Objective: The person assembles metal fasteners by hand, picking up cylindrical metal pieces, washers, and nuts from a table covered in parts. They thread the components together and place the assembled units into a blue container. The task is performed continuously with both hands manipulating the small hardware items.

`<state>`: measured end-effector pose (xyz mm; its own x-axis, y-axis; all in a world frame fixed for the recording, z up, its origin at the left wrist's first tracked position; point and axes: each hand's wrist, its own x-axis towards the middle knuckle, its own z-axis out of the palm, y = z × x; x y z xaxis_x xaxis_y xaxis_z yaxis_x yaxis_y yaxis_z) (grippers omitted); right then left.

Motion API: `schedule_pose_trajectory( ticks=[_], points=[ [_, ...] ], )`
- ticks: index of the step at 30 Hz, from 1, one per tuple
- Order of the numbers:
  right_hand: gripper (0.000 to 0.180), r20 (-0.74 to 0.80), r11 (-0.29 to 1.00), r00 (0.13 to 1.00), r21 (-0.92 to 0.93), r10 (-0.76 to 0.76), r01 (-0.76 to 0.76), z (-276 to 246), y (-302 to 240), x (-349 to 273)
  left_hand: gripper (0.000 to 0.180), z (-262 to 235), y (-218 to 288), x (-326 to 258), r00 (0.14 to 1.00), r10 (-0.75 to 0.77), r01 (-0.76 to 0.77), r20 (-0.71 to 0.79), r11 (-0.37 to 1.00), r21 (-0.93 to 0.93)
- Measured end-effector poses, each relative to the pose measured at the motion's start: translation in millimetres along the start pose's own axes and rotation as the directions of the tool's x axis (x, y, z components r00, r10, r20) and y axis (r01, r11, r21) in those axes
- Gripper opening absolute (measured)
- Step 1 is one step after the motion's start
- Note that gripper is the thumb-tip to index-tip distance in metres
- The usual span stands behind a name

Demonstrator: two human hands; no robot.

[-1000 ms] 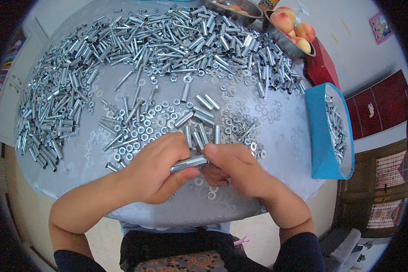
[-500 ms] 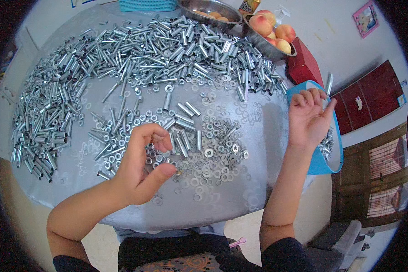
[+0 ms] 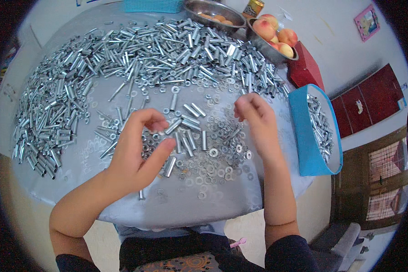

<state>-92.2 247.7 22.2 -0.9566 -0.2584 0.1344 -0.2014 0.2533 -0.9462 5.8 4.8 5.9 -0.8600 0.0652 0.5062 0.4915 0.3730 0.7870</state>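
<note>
My left hand (image 3: 136, 152) is open above the near part of the table, thumb and fingers curved apart with nothing seen between them. Beside its fingertips lie several loose metal sleeves (image 3: 188, 146) and nuts. A single sleeve (image 3: 170, 167) rests just right of the thumb. My right hand (image 3: 259, 124) hovers at the right edge of the scattered flat washers (image 3: 213, 171), its fingers loosely bent and no part visible in them. The blue fabric bin (image 3: 303, 136) stands right of that hand, with metal bolt-and-sleeve pieces (image 3: 321, 129) inside.
A wide heap of metal sleeves and bolts (image 3: 167, 54) curves along the table's far and left sides. Behind it stand a blue basket (image 3: 152, 5), a metal bowl of eggs (image 3: 204, 8), a bowl of peaches (image 3: 276, 52), a can (image 3: 254, 8) and a red box (image 3: 306, 68).
My right hand has moved left from above the blue bin to the washers. A metal piece seen over the bin is gone from there. My left hand has stayed nearly in place.
</note>
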Motion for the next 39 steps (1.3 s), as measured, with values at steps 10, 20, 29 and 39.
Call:
schedule_pose_trajectory(
  ticks=[10,20,29,39],
  points=[
    [0.057,0.570,0.739,0.778,-0.399,-0.265,0.544,23.9,-19.2,-15.7,0.018,-26.8,-17.1,20.8,0.964,-0.012,-0.070,0.267,0.952,0.297],
    [0.049,0.537,0.766,0.830,-0.468,-0.150,0.441,20.8,-15.3,-15.6,0.045,-25.5,-12.8,23.4,0.850,0.107,-0.305,0.515,0.898,0.317],
    [0.036,0.520,0.752,0.820,-0.434,-0.241,0.497,22.4,-7.8,-12.3,0.054,-30.9,-16.9,22.9,0.788,0.060,-0.273,0.612,0.926,0.261],
    [0.033,0.518,0.723,0.811,-0.447,-0.271,0.527,23.5,-5.2,-15.1,0.037,-22.2,-16.7,17.4,0.824,0.058,-0.287,0.564,0.901,0.326]
  ],
)
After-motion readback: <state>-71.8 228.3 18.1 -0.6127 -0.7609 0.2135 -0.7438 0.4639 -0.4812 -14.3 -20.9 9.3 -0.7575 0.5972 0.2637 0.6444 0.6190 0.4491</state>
